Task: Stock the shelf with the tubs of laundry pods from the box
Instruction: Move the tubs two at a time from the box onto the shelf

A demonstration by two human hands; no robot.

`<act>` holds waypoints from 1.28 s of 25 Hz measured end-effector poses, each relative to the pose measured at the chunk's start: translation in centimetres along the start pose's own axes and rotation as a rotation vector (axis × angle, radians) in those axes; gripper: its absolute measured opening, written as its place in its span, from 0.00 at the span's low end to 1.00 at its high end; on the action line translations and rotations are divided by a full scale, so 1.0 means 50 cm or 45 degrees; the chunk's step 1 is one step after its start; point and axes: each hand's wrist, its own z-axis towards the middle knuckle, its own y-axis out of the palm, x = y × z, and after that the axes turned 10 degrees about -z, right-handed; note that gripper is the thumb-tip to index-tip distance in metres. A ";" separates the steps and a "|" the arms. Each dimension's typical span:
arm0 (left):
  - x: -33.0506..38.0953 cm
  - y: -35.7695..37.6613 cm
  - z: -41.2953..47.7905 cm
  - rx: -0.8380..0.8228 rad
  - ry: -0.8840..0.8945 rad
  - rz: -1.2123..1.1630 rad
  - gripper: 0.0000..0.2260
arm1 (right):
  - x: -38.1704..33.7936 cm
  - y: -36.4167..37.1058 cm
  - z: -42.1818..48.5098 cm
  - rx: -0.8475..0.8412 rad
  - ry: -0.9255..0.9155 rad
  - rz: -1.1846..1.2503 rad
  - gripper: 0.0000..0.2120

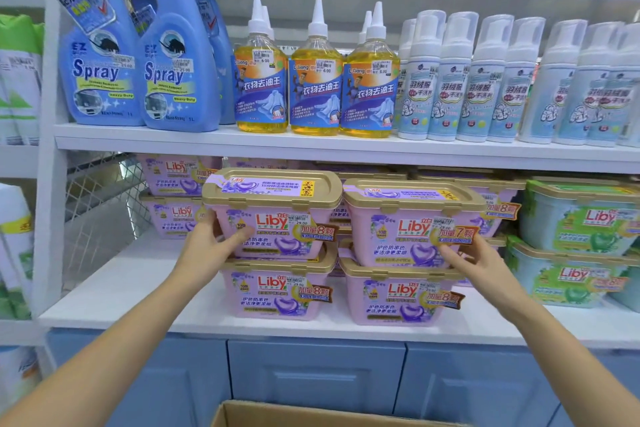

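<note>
Pink Liby laundry pod tubs with gold lids stand two high on the white shelf [114, 291]. My left hand [207, 246] grips the left end of the upper left tub [273, 215], thumb across its front. My right hand [474, 256] holds the lower right front of the upper right tub [412, 222]. Each upper tub sits on a lower tub [277, 291] [398, 295]. More pink tubs are stacked behind at the left. The top edge of the cardboard box [277, 412] shows at the bottom; its inside is hidden.
Green Liby tubs [575, 218] stand stacked to the right. The shelf above carries blue spray bottles [100, 55], yellow bottles [315, 80] and white foam pumps [450, 80]. A wire mesh divider [100, 204] closes the left side. Blue cabinet doors [315, 378] lie below.
</note>
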 end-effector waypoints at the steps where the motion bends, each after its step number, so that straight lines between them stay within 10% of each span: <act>1: -0.006 -0.003 0.000 0.007 0.013 -0.004 0.13 | 0.002 0.007 -0.002 0.040 -0.024 0.001 0.24; 5: -0.016 -0.015 -0.006 -0.024 0.048 0.028 0.07 | 0.031 0.024 0.008 0.131 -0.108 0.014 0.30; 12: -0.021 0.013 -0.014 -0.075 0.044 -0.021 0.11 | 0.044 0.043 0.018 0.208 -0.176 0.023 0.09; 19: -0.113 0.026 -0.086 0.082 -0.075 -0.059 0.41 | 0.117 0.074 -0.021 0.346 -0.003 0.146 0.29; 32: -0.214 0.036 -0.083 0.074 -0.223 0.269 0.30 | 0.166 0.139 -0.030 0.136 0.130 -0.249 0.11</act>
